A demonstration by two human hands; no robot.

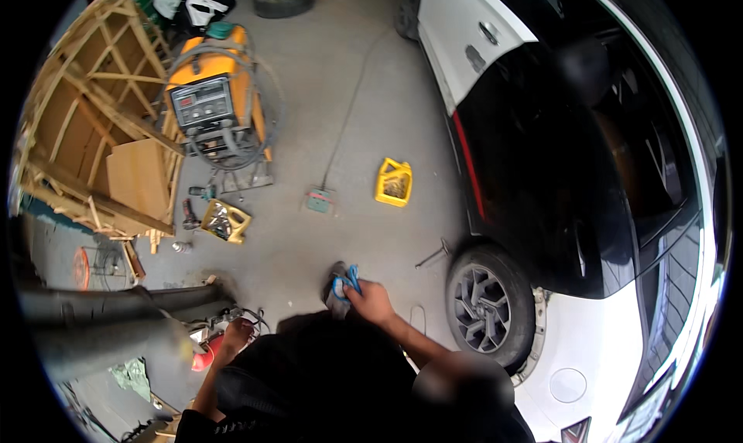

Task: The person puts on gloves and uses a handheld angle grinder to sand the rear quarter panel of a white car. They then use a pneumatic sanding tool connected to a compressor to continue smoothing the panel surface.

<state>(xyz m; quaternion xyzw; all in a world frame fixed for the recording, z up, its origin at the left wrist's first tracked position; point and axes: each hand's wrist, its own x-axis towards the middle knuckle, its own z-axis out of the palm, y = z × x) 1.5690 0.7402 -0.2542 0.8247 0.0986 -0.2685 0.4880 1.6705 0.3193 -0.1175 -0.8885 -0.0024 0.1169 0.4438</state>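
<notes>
My right hand (373, 302) is closed on blue-handled scissors (345, 282), held out in front of my body above my shoe (337, 270). The looped handles show; the blades are hard to make out. Off to the left, my left hand (238, 334) reaches down beside a thick grey post (131, 327). It is at a cluster of small items and dark cables, close to a round red thing (204, 354). Its fingers are small and partly hidden, so I cannot tell whether they grip anything.
A white and black car (573, 319) with a wheel (481, 307) stands at my right, a lug wrench (433, 253) near it. Ahead are cut-open yellow jugs (395, 201) with small parts, a corded pad (320, 200), an orange welding machine (213, 95), a wooden crate (101, 133) and a tyre (284, 3).
</notes>
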